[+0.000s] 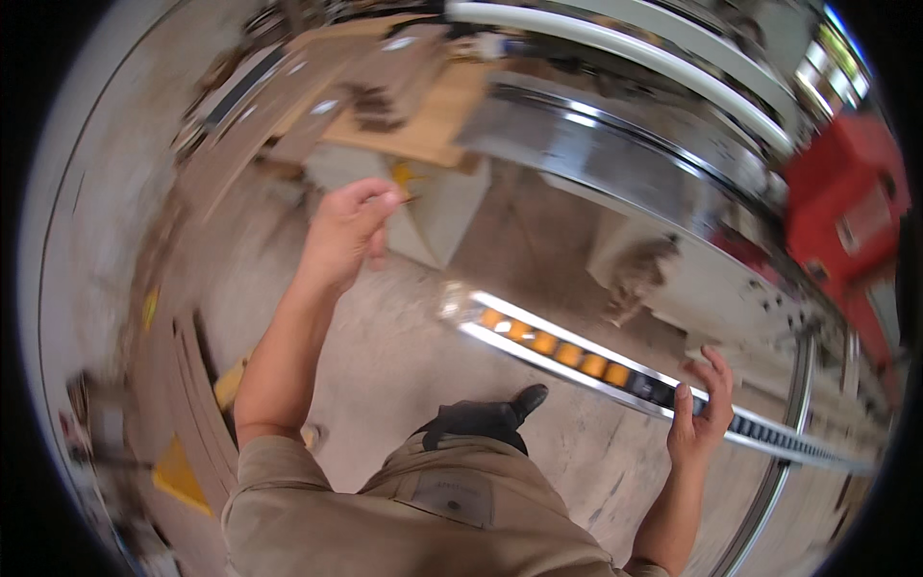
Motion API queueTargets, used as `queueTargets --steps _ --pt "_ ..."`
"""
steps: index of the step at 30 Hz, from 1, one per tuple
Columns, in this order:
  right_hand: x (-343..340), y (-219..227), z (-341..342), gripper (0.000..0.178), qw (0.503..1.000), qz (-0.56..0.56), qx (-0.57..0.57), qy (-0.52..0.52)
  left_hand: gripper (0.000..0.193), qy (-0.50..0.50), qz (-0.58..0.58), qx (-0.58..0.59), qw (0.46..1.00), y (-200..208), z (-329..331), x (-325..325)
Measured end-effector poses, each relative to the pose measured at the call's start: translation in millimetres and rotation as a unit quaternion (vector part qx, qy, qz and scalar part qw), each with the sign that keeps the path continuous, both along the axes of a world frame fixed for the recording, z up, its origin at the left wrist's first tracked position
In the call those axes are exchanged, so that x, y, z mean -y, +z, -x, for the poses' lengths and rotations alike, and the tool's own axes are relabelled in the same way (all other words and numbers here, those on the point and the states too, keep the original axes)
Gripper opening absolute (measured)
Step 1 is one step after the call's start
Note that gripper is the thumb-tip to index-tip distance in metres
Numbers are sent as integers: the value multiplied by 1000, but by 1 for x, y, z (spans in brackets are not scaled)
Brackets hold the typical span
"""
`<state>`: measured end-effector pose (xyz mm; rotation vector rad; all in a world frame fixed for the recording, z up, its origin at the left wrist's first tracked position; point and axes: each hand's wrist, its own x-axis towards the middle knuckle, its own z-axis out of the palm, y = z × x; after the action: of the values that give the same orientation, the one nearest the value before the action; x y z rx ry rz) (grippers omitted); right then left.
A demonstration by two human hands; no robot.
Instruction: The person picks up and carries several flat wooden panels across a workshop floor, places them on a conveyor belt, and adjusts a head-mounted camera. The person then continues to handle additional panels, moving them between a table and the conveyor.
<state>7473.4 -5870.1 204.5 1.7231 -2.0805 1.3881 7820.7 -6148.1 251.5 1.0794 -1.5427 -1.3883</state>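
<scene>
My left hand (354,223) is raised in front of the cabinet under the bench, its fingers curled and the thumb drawn in as in a pinch. Motion blur hides whether a small thing is between them. My right hand (705,409) is over the roller rail (543,344), thumb and fingers apart on either side of it; whether it touches the metal I cannot tell. The rail is a long silver channel with orange rollers at its near-left part and black ones further right. It slants from mid-view toward the right edge.
Ahead stands a machine with a shiny metal table (577,144), a white beam (625,38) and a red housing (846,212). Brown boards (385,87) lie on the wooden bench at the far left; long strips (202,385) rest on the floor at left. A metal bar (784,471) crosses below the rail.
</scene>
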Motion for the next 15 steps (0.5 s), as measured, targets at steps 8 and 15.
queueTargets --steps 8,15 --pt "79 14 -181 30 943 -198 170 204 27 268 -57 -11 962 -47 -289 -16" --pt "159 0 -309 39 948 -164 140 233 23 259 -40 53 964 -63 -409 127"
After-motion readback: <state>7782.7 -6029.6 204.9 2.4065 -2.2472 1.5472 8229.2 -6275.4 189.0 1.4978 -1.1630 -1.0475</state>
